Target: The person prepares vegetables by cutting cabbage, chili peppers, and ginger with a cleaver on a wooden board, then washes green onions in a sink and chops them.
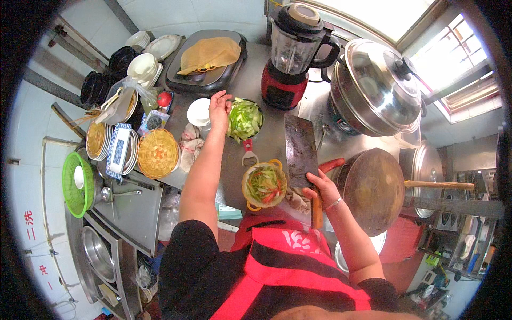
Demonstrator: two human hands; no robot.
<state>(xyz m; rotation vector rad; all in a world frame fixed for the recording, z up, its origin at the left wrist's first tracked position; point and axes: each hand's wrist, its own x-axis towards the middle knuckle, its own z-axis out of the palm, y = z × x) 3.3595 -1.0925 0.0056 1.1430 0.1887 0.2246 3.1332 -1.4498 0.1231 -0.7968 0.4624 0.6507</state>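
My right hand grips a Chinese cleaver near the joint of blade and wooden handle. Its broad dark blade points away from me above the steel worktop. My left hand reaches forward with fingers slightly bent and apart, holding nothing visible. It is between a white bowl and a dish of sliced green vegetables; whether it touches either is unclear. A red-handled peeler lies below that dish. Nearer me, a yellow-handled basket holds vegetable peelings and some red scraps.
A round wooden chopping board leans at right, below a lidded steel steamer pot. Behind stand a red-based blender and an electric griddle. Left are a woven basket, stacked plates, a green colander and a cloth.
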